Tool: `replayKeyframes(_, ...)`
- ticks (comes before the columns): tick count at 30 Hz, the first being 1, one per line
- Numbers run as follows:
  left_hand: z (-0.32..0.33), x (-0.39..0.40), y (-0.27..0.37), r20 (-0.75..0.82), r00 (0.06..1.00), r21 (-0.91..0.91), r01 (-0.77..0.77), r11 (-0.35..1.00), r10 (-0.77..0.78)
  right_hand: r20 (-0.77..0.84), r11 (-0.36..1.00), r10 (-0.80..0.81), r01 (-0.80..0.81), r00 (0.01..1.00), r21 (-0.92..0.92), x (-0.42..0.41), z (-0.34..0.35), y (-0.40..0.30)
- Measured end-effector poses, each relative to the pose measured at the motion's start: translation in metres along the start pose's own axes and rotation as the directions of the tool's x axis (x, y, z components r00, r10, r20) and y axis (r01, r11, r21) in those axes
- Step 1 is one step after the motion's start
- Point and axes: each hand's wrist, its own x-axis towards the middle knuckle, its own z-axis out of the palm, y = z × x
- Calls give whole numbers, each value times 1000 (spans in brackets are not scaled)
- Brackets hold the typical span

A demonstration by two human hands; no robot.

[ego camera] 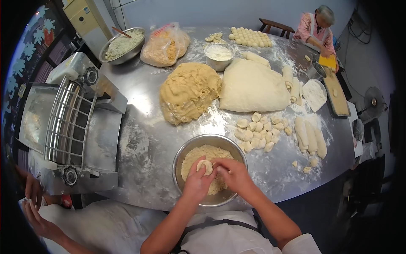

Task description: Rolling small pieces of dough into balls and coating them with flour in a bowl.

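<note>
In my left hand [197, 184] rests a small round piece of pale dough [205, 167], with the thumb across its near side. My right hand [234, 174] is close against it, fingers bent towards the dough's right edge. Whether those fingertips pinch anything is hidden. Both hands are over a steel bowl [178, 177] of crumbly yellowish filling [199, 153]. Just right of the bowl, small dough pieces [256, 135] lie loosely heaped on the floured steel table [146, 127].
Beyond the bowl lie a yellowish mass [188, 92] and a large white dough slab [253, 85]. Dough rolls [311, 136] lie at right; a roller machine [68, 123] stands left. A co-worker's hands [38, 209] are at lower left. Another person [317, 30] holds a yellow scraper [328, 62].
</note>
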Motion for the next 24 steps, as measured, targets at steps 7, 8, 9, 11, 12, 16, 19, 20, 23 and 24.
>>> replayKeyframes(7, 9, -12, 7, 47, 996, 48, 72, 996, -74, 87, 975, -139, 152, 986, -161, -1, 3, 8)
replayKeyframes(8, 13, -15, 10, 76, 990, 91, 111, 990, -118, 90, 975, -143, 155, 986, -158, 0, 4, 9)
replayKeyframes(9, 15, -18, 11, 102, 982, 134, 148, 980, -162, 113, 983, -128, 141, 985, -116, 1, 4, 9)
replayKeyframes(11, 11, -14, 8, 132, 977, 182, 142, 973, -167, 140, 989, -119, 130, 983, -69, 4, 4, 12)
replayKeyframes(12, 10, -14, 7, 165, 970, 230, 140, 963, -180, 163, 976, -166, 186, 973, -113, 5, 3, 15)
replayKeyframes(16, 17, -15, 12, 74, 986, 438, 104, 893, -151, 238, 962, -192, 231, 952, -146, 14, 1, 3)
replayKeyframes(19, 20, -15, 25, 0, 981, 598, 157, 786, -196, 318, 971, -119, 177, 940, -159, 13, -1, 12)
replayKeyframes(20, 12, -14, 36, 172, 914, 392, 279, 877, -368, 319, 971, -123, 181, 940, -159, 9, -1, 11)
replayKeyframes(23, 20, -26, 44, 302, 816, 189, 455, 870, -493, 255, 958, 69, -136, 965, 254, -2, -5, 1)
replayKeyframes(24, 25, -31, 45, 227, 826, 189, 482, 856, -515, 304, 946, 69, -159, 950, 283, 0, -8, -6)
